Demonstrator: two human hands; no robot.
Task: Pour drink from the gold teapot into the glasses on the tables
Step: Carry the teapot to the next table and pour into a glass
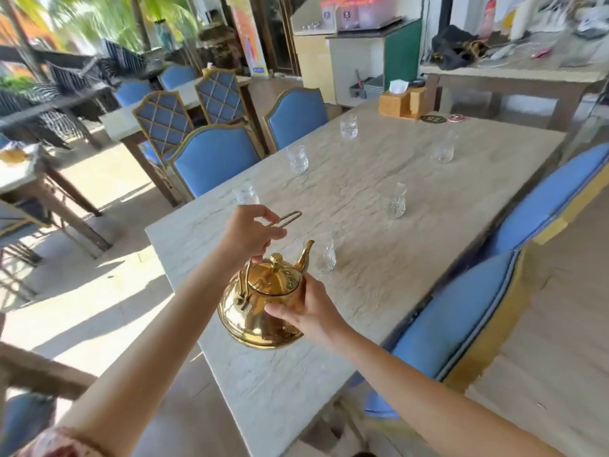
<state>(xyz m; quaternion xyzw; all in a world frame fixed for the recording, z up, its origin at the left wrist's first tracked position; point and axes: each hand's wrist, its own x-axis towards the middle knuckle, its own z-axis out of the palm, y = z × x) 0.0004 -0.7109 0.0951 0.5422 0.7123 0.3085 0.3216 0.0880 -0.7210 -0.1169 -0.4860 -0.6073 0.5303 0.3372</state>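
Note:
A shiny gold teapot hangs tilted above the near end of a long pale marble table. My left hand grips its wire handle from above. My right hand cups the pot's right side and underside. The spout points toward a small clear glass just beyond it. Several more clear glasses stand on the table: one behind my left hand, one at the left edge, one farther back, and two on the right side.
Blue gold-trimmed chairs line the table's left and right sides. A wooden tissue box and two round coasters sit at the far end. Other tables stand to the left, a cluttered counter at the back right.

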